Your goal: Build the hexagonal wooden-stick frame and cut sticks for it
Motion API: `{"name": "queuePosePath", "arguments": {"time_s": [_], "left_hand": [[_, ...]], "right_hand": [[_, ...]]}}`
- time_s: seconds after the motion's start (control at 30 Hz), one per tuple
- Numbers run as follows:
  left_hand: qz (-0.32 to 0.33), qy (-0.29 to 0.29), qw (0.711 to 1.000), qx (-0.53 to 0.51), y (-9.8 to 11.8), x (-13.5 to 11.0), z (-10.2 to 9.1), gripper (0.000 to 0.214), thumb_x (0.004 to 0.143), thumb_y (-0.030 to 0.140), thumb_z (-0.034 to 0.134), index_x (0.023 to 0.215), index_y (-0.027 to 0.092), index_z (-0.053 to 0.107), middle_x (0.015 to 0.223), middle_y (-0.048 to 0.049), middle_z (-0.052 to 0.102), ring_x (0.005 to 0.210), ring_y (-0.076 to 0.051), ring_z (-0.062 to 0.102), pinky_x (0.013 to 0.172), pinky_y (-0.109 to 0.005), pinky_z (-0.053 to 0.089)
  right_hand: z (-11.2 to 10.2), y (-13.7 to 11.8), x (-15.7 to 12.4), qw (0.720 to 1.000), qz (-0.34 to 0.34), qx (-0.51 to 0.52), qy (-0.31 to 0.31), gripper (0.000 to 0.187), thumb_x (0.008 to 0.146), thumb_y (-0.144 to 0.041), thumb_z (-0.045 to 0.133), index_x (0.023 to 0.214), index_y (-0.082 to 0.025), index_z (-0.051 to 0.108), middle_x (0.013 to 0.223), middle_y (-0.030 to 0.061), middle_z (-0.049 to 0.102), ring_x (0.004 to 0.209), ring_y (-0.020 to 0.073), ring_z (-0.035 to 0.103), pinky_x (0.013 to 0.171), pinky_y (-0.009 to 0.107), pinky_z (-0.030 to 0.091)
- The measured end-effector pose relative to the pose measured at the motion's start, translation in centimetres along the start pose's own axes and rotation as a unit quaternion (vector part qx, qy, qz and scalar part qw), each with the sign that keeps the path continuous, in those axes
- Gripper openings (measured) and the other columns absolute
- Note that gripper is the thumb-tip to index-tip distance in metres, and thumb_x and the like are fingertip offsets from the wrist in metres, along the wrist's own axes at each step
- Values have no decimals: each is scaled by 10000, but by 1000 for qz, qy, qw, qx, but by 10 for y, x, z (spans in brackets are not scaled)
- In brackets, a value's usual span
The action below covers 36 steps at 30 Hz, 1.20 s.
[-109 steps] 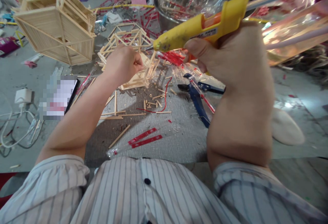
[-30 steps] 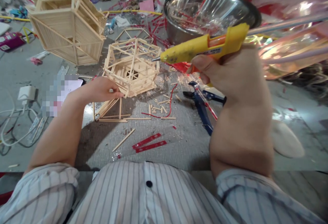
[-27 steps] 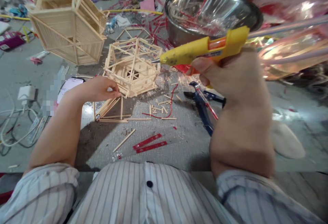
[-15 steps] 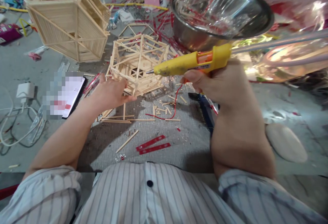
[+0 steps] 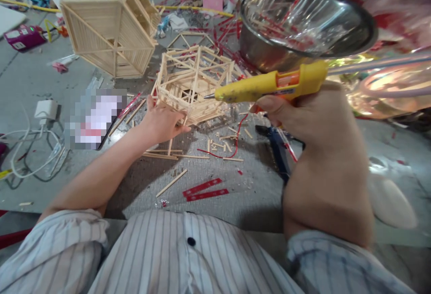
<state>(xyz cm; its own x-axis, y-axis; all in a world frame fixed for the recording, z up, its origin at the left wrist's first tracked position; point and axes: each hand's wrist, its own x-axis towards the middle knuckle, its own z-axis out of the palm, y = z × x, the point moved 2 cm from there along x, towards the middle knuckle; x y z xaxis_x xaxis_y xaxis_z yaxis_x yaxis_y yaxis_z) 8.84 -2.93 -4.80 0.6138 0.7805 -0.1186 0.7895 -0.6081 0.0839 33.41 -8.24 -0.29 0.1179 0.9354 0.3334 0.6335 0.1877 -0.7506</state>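
Note:
My left hand (image 5: 164, 121) is closed on the near left edge of a six-sided wooden stick frame (image 5: 198, 67), its thumb and fingers at the lower rim; part of their contact is hidden. In my right hand (image 5: 292, 110) is a yellow hot glue gun (image 5: 266, 85), gripped by its handle. The gun points left, and its metal nozzle appears over the near side of the frame; I cannot tell whether it touches. Short cut sticks (image 5: 218, 145) and a thin red strand (image 5: 237, 139) lie just in front of the frame.
A larger stick structure (image 5: 107, 33) stands back left. A steel bowl (image 5: 256, 45) holding wrappers sits back right. Around my left arm are a phone (image 5: 101, 119) and a white charger (image 5: 46, 110) with cables. Red strips (image 5: 205, 190), a dark blue tool (image 5: 278, 150) and a pale stone-like object (image 5: 392, 199) lie nearer.
The view has turned slightly left, so most things appear farther right. Both hands keep their holds, and the glue gun stays over the frame with little change relative to it.

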Motion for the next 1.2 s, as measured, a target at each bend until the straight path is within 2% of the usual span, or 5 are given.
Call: {"name": "queuePosePath", "arguments": {"time_s": [0.27, 0.53, 0.77, 0.9, 1.2], "left_hand": [[5, -37, 999, 27, -16, 5, -5, 429, 926, 524, 445, 1157, 255, 686, 1168, -88, 693, 1212, -306, 569, 1121, -619, 211], [33, -20, 998, 41, -22, 6, -5, 360, 894, 487, 485, 1079, 270, 706, 1039, -54, 708, 1149, -276, 600, 1121, -573, 222], [48, -51, 997, 28, -22, 2, -8, 385, 884, 506, 504, 1090, 241, 692, 1089, -71, 704, 1145, -285, 600, 1088, -523, 288], [56, -29, 997, 46, -23, 3, -6, 421, 902, 536, 469, 1099, 233, 687, 1076, -70, 709, 1141, -277, 603, 1080, -484, 309], [67, -52, 992, 96, -19, 5, -8, 433, 920, 530, 469, 1161, 226, 661, 1095, -88, 705, 1110, -270, 621, 1035, -469, 366]], "right_hand": [[9, -2, -2, 993, -60, -77, -63, 394, 795, -649, 573, 825, -275, 694, 731, 13, 667, 764, 224, 676, 538, 328, 511], [22, 2, 0, 993, -51, -74, -73, 390, 794, -625, 590, 773, -245, 676, 667, 14, 615, 741, 210, 654, 601, 344, 528], [24, 1, 0, 994, -49, -73, -63, 391, 780, -642, 597, 738, -261, 674, 673, 16, 624, 738, 230, 657, 617, 375, 529], [25, 3, 1, 994, -50, -77, -53, 383, 769, -644, 612, 748, -268, 679, 682, 14, 633, 745, 236, 655, 665, 395, 531], [27, 7, 1, 994, -53, -86, -41, 534, 743, -734, 560, 812, -222, 699, 723, 44, 656, 727, 226, 630, 710, 402, 494]]}}
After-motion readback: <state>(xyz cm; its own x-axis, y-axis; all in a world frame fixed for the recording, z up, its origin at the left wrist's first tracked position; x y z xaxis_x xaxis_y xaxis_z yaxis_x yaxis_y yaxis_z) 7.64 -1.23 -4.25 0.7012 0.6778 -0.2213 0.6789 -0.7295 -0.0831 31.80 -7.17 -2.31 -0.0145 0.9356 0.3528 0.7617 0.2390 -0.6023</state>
